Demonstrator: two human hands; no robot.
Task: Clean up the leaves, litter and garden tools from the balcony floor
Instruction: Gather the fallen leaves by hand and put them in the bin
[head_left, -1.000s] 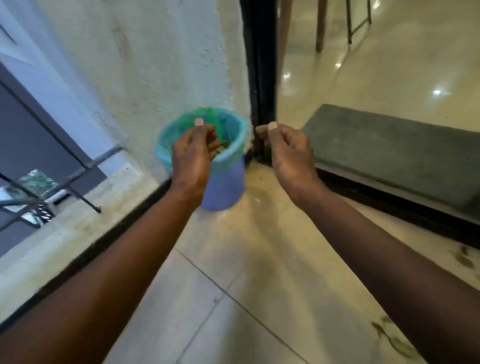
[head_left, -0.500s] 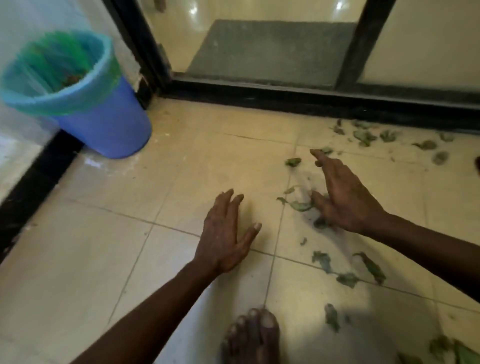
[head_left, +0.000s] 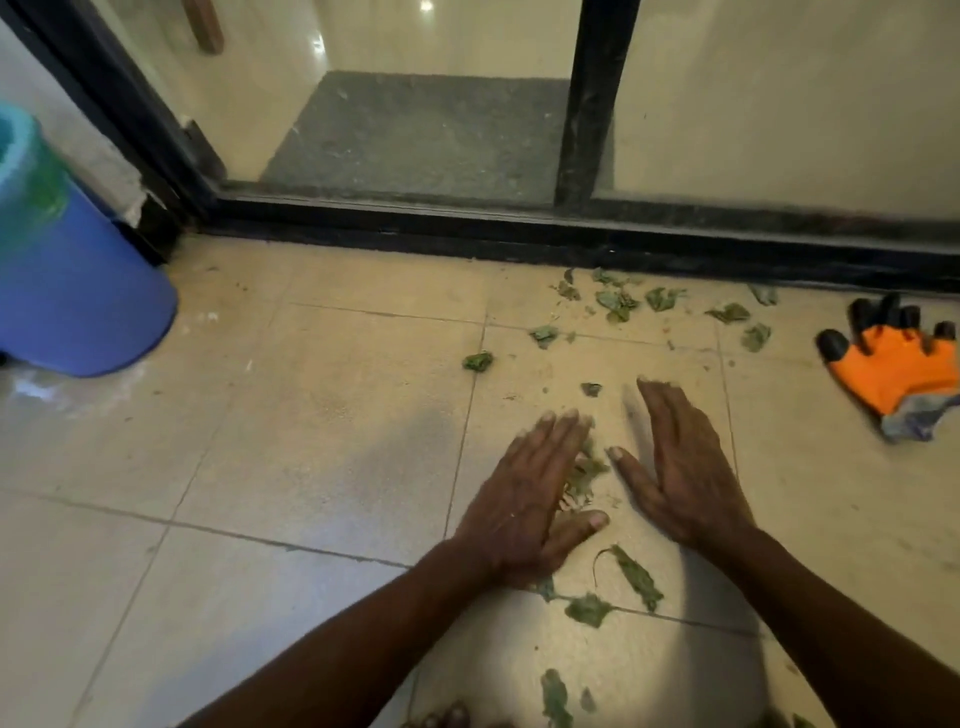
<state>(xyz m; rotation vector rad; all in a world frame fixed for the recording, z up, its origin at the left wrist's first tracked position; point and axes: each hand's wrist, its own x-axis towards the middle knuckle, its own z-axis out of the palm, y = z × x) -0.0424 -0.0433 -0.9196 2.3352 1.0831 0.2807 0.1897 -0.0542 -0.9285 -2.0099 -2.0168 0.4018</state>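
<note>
My left hand (head_left: 530, 493) and my right hand (head_left: 680, 467) lie flat on the beige floor tiles, fingers straight, facing each other. A small heap of green leaf bits (head_left: 582, 478) sits between them, touching my left palm. More leaves (head_left: 615, 299) are scattered along the black door track, one crumpled leaf (head_left: 478, 361) lies alone, and a long leaf (head_left: 636, 577) lies near my wrists. An orange garden glove (head_left: 891, 366) with black fingertips lies at the right. The blue bin (head_left: 78, 291) with a green liner stands at the far left.
A black sliding-door frame (head_left: 519, 234) runs across the back, with a grey doormat (head_left: 431, 130) behind the glass. A bare foot (head_left: 447, 719) shows at the bottom edge. Leaf scraps (head_left: 556, 696) lie close to it.
The view swung from the bin down to the floor. Both hands dropped to the tiles, then drew together, sweeping leaf bits into a heap between them. The glove came into view.
</note>
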